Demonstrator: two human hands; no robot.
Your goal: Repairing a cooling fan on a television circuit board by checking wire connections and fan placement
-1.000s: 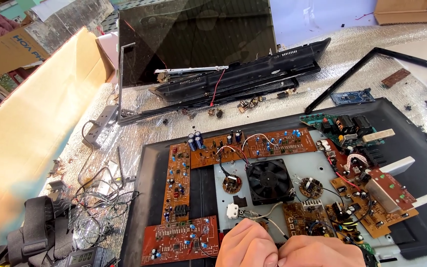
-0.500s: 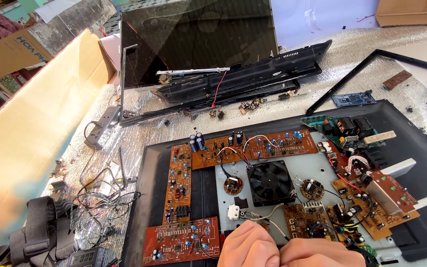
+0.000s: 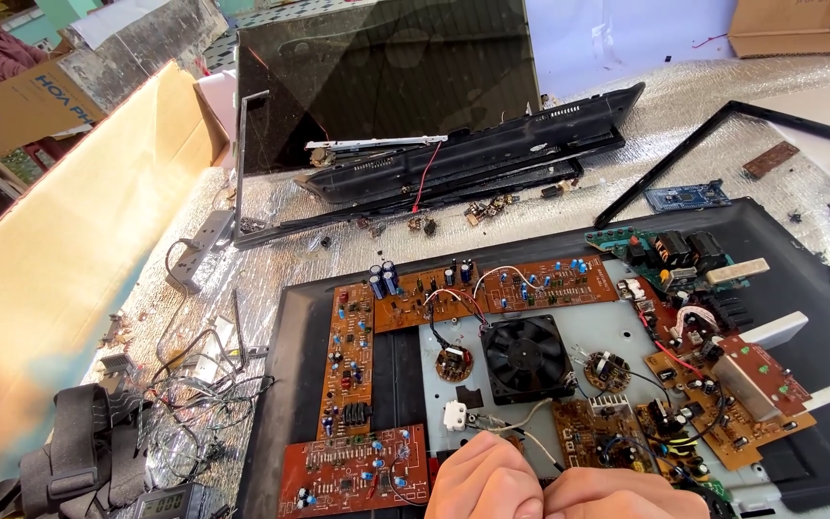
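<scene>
My left hand [image 3: 484, 482] and my right hand [image 3: 617, 496] sit side by side at the bottom edge, both curled into fists over the near part of an opened flat-screen back panel [image 3: 799, 461]. Thin white and grey wires [image 3: 521, 423] from a small white connector [image 3: 454, 415] run under my left hand; what either fist holds is hidden. Brown circuit boards [image 3: 348, 370] ring a black square fan [image 3: 527, 358] just beyond my knuckles. A red-brown board [image 3: 353, 469] lies left of my left hand.
A dark screen panel [image 3: 386, 67] leans at the back behind a black plastic bezel [image 3: 473, 168]. A large cardboard sheet [image 3: 60, 250] stands along the left. Tangled wires [image 3: 194, 404], a grey power strip [image 3: 199, 250] and black straps [image 3: 69, 461] lie left. A blue board [image 3: 686, 196] lies right.
Both hands have stayed at the bottom edge over the boards, shifting only slightly. Nothing else has moved.
</scene>
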